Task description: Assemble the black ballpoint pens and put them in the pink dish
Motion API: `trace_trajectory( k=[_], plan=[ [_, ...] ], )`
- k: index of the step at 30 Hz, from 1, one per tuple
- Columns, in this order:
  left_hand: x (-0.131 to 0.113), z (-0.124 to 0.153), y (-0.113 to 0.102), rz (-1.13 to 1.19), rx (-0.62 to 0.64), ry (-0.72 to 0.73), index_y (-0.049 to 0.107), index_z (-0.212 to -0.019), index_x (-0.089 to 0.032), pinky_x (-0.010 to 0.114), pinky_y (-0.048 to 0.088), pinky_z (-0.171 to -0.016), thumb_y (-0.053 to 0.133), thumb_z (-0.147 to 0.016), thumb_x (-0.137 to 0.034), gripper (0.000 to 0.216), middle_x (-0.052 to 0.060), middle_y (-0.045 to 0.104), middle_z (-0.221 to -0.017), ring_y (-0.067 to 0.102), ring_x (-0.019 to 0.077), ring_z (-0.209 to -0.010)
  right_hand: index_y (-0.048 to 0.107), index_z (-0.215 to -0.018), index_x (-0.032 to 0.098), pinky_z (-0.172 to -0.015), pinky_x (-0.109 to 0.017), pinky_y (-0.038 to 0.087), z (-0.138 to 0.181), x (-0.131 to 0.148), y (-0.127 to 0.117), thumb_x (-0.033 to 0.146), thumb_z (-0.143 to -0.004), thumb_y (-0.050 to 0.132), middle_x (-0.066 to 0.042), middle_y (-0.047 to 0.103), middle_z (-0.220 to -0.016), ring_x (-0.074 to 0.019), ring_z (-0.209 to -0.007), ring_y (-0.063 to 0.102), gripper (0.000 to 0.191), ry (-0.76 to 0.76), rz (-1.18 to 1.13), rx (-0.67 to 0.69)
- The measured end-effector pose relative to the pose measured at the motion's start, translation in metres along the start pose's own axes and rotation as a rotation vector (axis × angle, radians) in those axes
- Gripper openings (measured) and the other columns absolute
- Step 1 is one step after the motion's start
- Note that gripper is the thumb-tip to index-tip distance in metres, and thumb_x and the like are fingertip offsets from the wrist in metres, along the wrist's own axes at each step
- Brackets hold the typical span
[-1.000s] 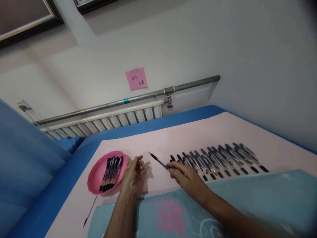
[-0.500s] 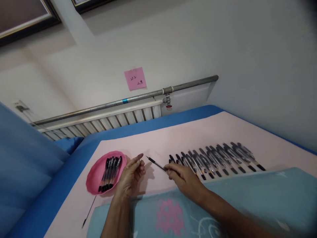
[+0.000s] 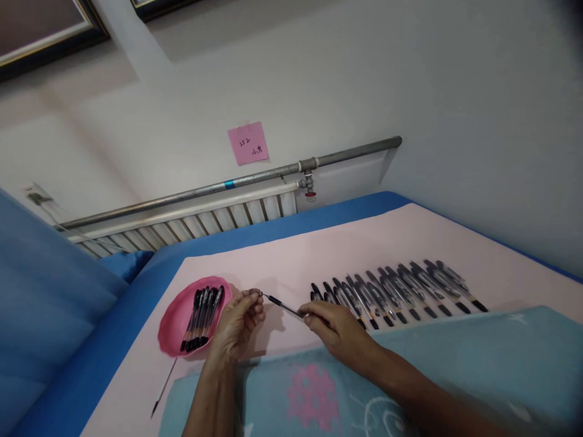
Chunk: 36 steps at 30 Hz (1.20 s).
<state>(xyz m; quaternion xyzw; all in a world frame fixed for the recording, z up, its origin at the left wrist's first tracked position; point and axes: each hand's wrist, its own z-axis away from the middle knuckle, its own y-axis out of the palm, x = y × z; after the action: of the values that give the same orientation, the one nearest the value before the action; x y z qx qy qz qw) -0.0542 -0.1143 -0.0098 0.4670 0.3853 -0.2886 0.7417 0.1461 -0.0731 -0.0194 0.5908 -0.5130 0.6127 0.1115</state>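
In my right hand (image 3: pixel 334 328) is a pen (image 3: pixel 285 305) with a clear barrel and a black grip, gripped near its rear end and pointing left. The fingers of my left hand (image 3: pixel 239 321) are pinched together at the pen's tip. Whatever tiny piece lies between them is too small to make out. A pink scalloped bowl (image 3: pixel 167 328) stands left of my left hand, with several capped black pens (image 3: pixel 203 318) inside. Right of and behind my right hand lies a long row of pens and black caps (image 3: pixel 392 294).
A loose pen refill (image 3: pixel 163 389) lies below the bowl. The table has a pale pink cover (image 3: pixel 273 264) over blue cloth (image 3: pixel 364 205). A light blue patterned cloth (image 3: pixel 268 397) lies along the near side. Behind are a radiator (image 3: pixel 218 218) and a metal pipe (image 3: pixel 264 176).
The pen in my right hand has moved slightly left and down, so its tip now meets my left fingertips. My left thumb and forefinger have closed at the tip.
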Motion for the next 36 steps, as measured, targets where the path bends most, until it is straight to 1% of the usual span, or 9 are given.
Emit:
trace_trajectory(
  k=[4,7,11,16,23,28,34,36],
  plan=[
    [-0.0002,0.0018,0.0001,-0.03,0.046,-0.009,0.06,-0.073,-0.009,0.016,0.042,-0.047,0.071,-0.06,-0.015,0.018,0.001,0.057,-0.064,0.049,0.0044,-0.051,0.062,-0.091,0.019,-0.067,-0.025,0.04,0.0003,-0.0003,-0.0003,0.019,-0.082,0.041,-0.004,0.064,-0.084,-0.0161,-0.078,0.057,0.022,-0.004,0.01,0.006],
    [-0.0002,0.0032,0.0005,-0.079,0.07,-0.019,0.06,-0.073,-0.01,0.017,0.041,-0.047,0.071,-0.06,-0.017,0.018,0.0,0.056,-0.063,0.049,0.0051,-0.051,0.062,-0.092,0.019,-0.068,-0.026,0.04,0.0006,0.0004,-0.0009,0.019,-0.082,0.042,-0.004,0.064,-0.086,-0.016,-0.079,0.057,0.022,-0.021,0.008,0.016],
    [-0.0009,0.0033,-0.0013,-0.108,0.055,-0.017,0.061,-0.073,-0.01,0.018,0.042,-0.047,0.071,-0.059,-0.018,0.019,0.0,0.056,-0.062,0.049,0.0056,-0.051,0.063,-0.093,0.02,-0.071,-0.027,0.041,0.0012,0.0032,-0.0032,0.019,-0.082,0.043,-0.004,0.063,-0.087,-0.0167,-0.081,0.056,0.023,-0.042,0.011,0.002],
    [-0.0031,0.0016,-0.006,-0.078,0.044,-0.011,0.06,-0.073,-0.01,0.018,0.041,-0.047,0.071,-0.059,-0.017,0.019,0.0,0.056,-0.064,0.049,0.0049,-0.051,0.063,-0.095,0.019,-0.071,-0.027,0.04,0.0011,0.0062,-0.007,0.019,-0.082,0.042,-0.004,0.063,-0.085,-0.0165,-0.08,0.056,0.024,-0.036,0.037,-0.035],
    [-0.0025,0.0018,-0.0065,-0.107,0.05,-0.022,0.06,-0.074,-0.009,0.018,0.042,-0.047,0.071,-0.06,-0.017,0.02,0.0,0.056,-0.063,0.049,0.0054,-0.05,0.063,-0.093,0.02,-0.072,-0.026,0.04,0.0017,0.0056,-0.0069,0.018,-0.082,0.043,-0.004,0.063,-0.087,-0.0161,-0.081,0.056,0.023,-0.052,0.03,-0.022],
    [-0.0048,0.0024,-0.0065,-0.087,-0.001,-0.016,0.06,-0.072,-0.01,0.018,0.043,-0.047,0.072,-0.058,-0.016,0.019,0.001,0.058,-0.064,0.05,0.0052,-0.05,0.063,-0.094,0.019,-0.072,-0.026,0.04,0.0021,0.0062,-0.0071,0.019,-0.083,0.043,-0.005,0.063,-0.087,-0.0163,-0.081,0.056,0.023,-0.053,0.016,-0.029],
    [-0.0036,0.0041,-0.005,-0.132,0.048,-0.026,0.061,-0.073,-0.01,0.019,0.044,-0.048,0.072,-0.059,-0.018,0.019,0.0,0.057,-0.06,0.051,0.0064,-0.05,0.063,-0.091,0.02,-0.071,-0.027,0.04,0.0017,0.006,-0.0073,0.018,-0.082,0.042,-0.005,0.062,-0.085,-0.0165,-0.081,0.056,0.023,-0.05,0.047,0.001],
    [-0.0022,0.0031,-0.0057,-0.136,0.042,-0.024,0.062,-0.072,-0.009,0.018,0.044,-0.048,0.073,-0.058,-0.018,0.02,0.0,0.056,-0.059,0.052,0.0068,-0.05,0.063,-0.092,0.02,-0.071,-0.026,0.04,0.0017,0.0054,-0.0069,0.019,-0.083,0.041,-0.004,0.062,-0.085,-0.0162,-0.08,0.056,0.023,-0.058,0.05,0.011]
  ],
)
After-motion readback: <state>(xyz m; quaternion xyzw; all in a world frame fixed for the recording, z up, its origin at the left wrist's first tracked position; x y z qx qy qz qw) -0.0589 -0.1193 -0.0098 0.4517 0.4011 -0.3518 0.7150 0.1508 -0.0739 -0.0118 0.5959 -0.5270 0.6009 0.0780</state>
